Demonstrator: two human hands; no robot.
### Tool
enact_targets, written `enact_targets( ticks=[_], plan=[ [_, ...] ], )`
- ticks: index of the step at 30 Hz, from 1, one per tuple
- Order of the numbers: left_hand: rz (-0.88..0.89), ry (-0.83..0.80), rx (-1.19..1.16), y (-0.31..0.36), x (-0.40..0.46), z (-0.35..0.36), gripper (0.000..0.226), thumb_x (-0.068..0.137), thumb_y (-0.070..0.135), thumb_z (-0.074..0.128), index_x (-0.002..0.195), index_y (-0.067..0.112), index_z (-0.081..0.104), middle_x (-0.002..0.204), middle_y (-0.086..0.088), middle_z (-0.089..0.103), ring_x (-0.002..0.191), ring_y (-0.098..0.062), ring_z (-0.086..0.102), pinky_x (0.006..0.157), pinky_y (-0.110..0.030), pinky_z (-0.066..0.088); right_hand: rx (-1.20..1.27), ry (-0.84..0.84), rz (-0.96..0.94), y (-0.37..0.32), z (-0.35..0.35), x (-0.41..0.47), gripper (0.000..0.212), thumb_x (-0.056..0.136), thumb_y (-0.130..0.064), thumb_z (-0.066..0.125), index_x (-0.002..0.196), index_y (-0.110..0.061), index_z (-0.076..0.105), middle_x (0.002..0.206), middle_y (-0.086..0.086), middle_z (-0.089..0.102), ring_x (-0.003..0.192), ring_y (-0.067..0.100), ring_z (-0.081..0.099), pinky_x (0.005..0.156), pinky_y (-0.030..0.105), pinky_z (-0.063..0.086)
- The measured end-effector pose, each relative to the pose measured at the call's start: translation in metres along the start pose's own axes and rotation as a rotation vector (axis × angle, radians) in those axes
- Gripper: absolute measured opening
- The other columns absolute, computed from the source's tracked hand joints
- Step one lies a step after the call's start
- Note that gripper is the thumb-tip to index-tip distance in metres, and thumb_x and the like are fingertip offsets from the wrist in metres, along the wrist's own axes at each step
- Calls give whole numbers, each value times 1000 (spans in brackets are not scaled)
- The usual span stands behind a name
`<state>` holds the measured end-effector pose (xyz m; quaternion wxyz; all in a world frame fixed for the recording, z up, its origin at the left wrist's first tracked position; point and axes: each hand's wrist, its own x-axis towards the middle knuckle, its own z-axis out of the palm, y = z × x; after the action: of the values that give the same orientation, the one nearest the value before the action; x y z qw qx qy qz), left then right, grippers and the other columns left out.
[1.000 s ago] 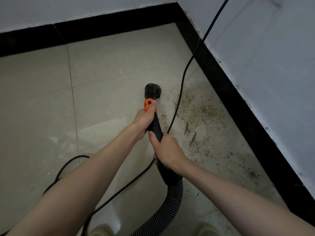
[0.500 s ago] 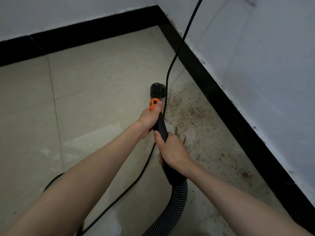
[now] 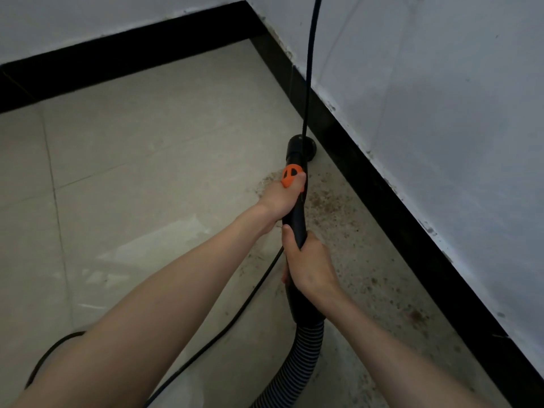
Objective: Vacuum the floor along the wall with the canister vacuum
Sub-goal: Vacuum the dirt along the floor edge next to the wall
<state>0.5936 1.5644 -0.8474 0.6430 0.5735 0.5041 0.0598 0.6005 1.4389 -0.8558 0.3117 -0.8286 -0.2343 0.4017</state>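
I hold the black vacuum wand (image 3: 297,219) with both hands. My left hand (image 3: 281,198) grips it high up, the thumb beside the orange slider (image 3: 290,175). My right hand (image 3: 309,266) grips it lower down, above the ribbed grey hose (image 3: 297,360). The round black nozzle (image 3: 303,147) sits on the tiled floor right beside the black baseboard (image 3: 382,201) of the right wall. Brown dirt specks (image 3: 347,231) cover the floor along that wall, behind the nozzle. The canister itself is out of view.
A black power cord (image 3: 309,69) hangs down from the top of the view across the wand and trails over the floor toward the lower left (image 3: 235,319). A second black baseboard (image 3: 117,57) runs along the far wall; the two meet in a corner.
The nozzle has slid forward and right, from the open tile to the baseboard of the right wall. Both hands kept their grip. The view has shifted toward the wall.
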Motion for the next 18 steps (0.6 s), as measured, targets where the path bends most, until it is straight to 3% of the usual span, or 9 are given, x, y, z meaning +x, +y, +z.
enact_targets(
  ticks=[5,8,11,14,18],
  plan=[
    [10,-20,62,9,8,8,45,96,50,43,87,9,56,75,-5,54,70,-19,55,66,-27,44,-20,61,32,1,-4,10,52,93,-66,34,96,-18,54,80,6,67,65,23,67,65,38,56],
    [11,-49,73,9,9,2,43,96,51,43,78,13,54,70,-4,51,66,-18,51,65,-27,42,-31,61,19,-3,2,10,52,92,-66,34,99,-18,53,83,6,67,73,25,67,67,38,55],
    [23,-43,96,7,7,-3,44,95,53,42,78,15,54,70,-3,52,64,-17,52,63,-26,42,149,-13,18,-6,1,12,49,94,-60,41,88,-14,56,68,6,66,56,21,66,56,35,55],
    [28,-26,74,4,2,-6,42,96,52,42,81,16,56,71,-1,57,62,-13,57,52,-20,42,175,-78,-4,-3,-2,12,51,96,-55,41,85,-10,60,64,9,66,52,19,65,54,32,54],
    [53,4,-4,-9,-9,-12,37,97,47,43,80,17,54,71,-1,55,63,-13,55,57,-23,44,254,-160,-38,0,1,-3,47,99,-49,41,87,-7,58,53,7,63,42,16,61,42,22,46]
  ],
)
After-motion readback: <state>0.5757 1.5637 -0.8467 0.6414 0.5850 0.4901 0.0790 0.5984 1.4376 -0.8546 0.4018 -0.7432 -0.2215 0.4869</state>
